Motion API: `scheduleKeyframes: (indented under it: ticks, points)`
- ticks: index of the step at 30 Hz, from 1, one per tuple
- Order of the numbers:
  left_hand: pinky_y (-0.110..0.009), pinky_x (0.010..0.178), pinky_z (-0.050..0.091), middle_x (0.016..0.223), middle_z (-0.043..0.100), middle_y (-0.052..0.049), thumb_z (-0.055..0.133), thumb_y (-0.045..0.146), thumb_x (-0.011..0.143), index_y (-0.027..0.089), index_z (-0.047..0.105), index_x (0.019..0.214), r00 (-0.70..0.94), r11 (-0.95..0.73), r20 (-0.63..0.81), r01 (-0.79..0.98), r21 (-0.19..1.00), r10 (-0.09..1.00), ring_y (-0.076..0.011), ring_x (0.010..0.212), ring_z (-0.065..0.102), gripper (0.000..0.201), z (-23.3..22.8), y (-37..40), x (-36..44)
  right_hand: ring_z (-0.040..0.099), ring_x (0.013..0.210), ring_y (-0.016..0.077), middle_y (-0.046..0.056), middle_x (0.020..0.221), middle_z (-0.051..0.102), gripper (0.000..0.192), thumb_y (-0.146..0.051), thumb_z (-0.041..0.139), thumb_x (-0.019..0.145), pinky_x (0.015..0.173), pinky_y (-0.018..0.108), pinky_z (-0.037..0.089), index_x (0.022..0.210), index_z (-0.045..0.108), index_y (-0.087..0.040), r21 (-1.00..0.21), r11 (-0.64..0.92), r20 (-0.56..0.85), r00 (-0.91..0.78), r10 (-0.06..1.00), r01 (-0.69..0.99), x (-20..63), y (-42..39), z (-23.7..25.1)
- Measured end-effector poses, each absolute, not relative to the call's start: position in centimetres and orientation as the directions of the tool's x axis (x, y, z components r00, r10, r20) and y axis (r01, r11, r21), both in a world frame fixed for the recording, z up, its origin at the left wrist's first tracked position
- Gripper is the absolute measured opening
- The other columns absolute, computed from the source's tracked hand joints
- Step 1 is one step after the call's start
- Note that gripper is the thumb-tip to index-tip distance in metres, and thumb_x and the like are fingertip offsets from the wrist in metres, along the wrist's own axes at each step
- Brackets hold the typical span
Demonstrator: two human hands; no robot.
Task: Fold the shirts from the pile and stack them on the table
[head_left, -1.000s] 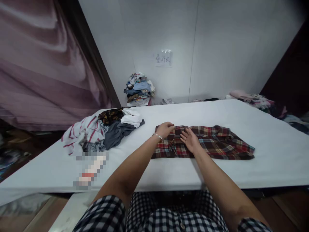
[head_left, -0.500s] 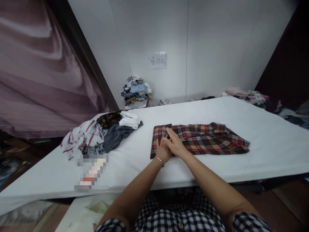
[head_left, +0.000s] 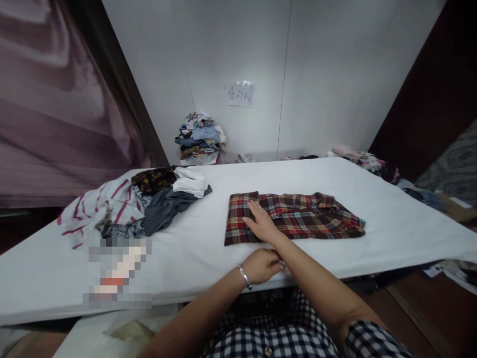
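Observation:
A plaid shirt (head_left: 298, 216) in brown, red and cream lies folded lengthwise on the white-covered table (head_left: 201, 268), its collar towards the right. At its left end is a squared-off fold. My right hand (head_left: 261, 223) rests flat on the shirt near that fold, fingers stretched and thumb out. My left hand (head_left: 261, 265), with a silver bracelet at the wrist, is off the shirt by the table's front edge. Its fingers are loosely bent, with a gap between them and the thumb, and nothing shows in them. The right forearm passes close by its fingertips.
Rumpled clothes (head_left: 112, 204), striped, grey, white and dark, lie on the table's left side. A blurred-out patch (head_left: 119, 273) sits before them. Behind the table stands a stack of clothes (head_left: 201, 139). More clothes (head_left: 359, 158) lie at the back right. A paper sign (head_left: 240, 94) hangs on the wall.
My left hand has come off the shirt and drawn back towards me, below the right forearm. The right hand stays on the shirt with its fingers more spread. The view has shifted slightly.

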State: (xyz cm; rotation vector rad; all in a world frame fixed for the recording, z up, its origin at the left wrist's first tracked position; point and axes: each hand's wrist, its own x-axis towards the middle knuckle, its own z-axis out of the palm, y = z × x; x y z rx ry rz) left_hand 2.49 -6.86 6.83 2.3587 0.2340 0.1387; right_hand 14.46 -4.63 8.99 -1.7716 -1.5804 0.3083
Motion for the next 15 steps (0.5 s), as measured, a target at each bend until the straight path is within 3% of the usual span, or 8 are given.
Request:
scheduleKeyframes:
  ticks: [3, 5, 7, 9, 11, 15]
  points:
    - [-0.029, 0.080, 0.051, 0.086, 0.073, -0.004, 0.044, 0.035, 0.089, 0.022, 0.070, 0.089, 0.840, -0.622, 0.170, 0.231, 0.748, 0.516, -0.0176, 0.082, 0.067, 0.029, 8.5, -3.6, 0.5, 0.011, 0.145, 0.0268, 0.014, 0.156, 0.020, 0.070, -0.055, 0.035, 0.093, 0.116, 0.049, 0.010, 0.148, 0.028, -0.012, -0.567, -0.087, 0.194, 0.235, 0.952, 0.819, 15.2, -3.1, 8.4]
    - [-0.030, 0.088, 0.049, 0.101, 0.071, -0.007, 0.044, 0.034, 0.089, 0.019, 0.067, 0.101, 0.617, -0.568, 0.264, 0.368, 0.736, 0.742, -0.0190, 0.094, 0.065, 0.030, 9.1, -0.3, -0.2, 0.012, 0.145, 0.0287, 0.016, 0.156, 0.020, 0.071, -0.056, 0.035, 0.093, 0.116, 0.050, 0.008, 0.148, 0.029, -0.010, -0.508, -0.161, 0.096, 0.242, 0.966, 0.846, 15.5, -2.6, 7.2]
    - [-0.034, 0.099, 0.043, 0.121, 0.064, -0.013, 0.048, 0.035, 0.087, 0.014, 0.061, 0.115, 0.431, -0.476, 0.255, 0.548, 0.688, 0.865, -0.0235, 0.112, 0.059, 0.038, 9.1, 3.3, -0.5, 0.014, 0.144, 0.0300, 0.017, 0.155, 0.021, 0.072, -0.056, 0.037, 0.093, 0.115, 0.051, 0.009, 0.147, 0.031, -0.009, -0.463, -0.201, 0.038, 0.246, 0.968, 0.863, 15.5, -2.4, 5.8]
    - [-0.038, 0.106, 0.036, 0.134, 0.053, -0.020, 0.052, 0.039, 0.085, 0.008, 0.054, 0.126, 0.320, -0.321, 0.127, 0.682, 0.657, 0.939, -0.0287, 0.126, 0.049, 0.051, 8.7, 6.5, -0.2, 0.015, 0.144, 0.0305, 0.017, 0.155, 0.021, 0.073, -0.057, 0.037, 0.092, 0.115, 0.051, 0.010, 0.147, 0.030, -0.009, -0.444, -0.202, 0.045, 0.247, 0.968, 0.873, 15.4, -2.4, 4.6]
    - [-0.042, 0.105, 0.037, 0.134, 0.052, -0.025, 0.056, 0.043, 0.082, 0.004, 0.052, 0.127, 0.272, -0.195, -0.017, 0.733, 0.652, 0.962, -0.0334, 0.126, 0.048, 0.060, 8.2, 8.8, 0.8, 0.015, 0.144, 0.0305, 0.016, 0.156, 0.021, 0.074, -0.058, 0.037, 0.091, 0.115, 0.051, 0.011, 0.147, 0.030, -0.010, -0.443, -0.199, 0.049, 0.245, 0.968, 0.874, 15.4, -2.3, 4.1]
    - [-0.041, 0.084, 0.051, 0.104, 0.069, -0.025, 0.064, 0.040, 0.074, 0.004, 0.067, 0.100, 0.306, -0.118, -0.160, 0.719, 0.685, 0.938, -0.0359, 0.099, 0.065, 0.044, 8.2, 10.6, 3.5, 0.016, 0.144, 0.0305, 0.016, 0.155, 0.022, 0.072, -0.058, 0.038, 0.091, 0.115, 0.052, 0.011, 0.147, 0.032, -0.014, -0.449, -0.208, 0.036, 0.250, 0.968, 0.869, 15.7, -2.2, 4.8]
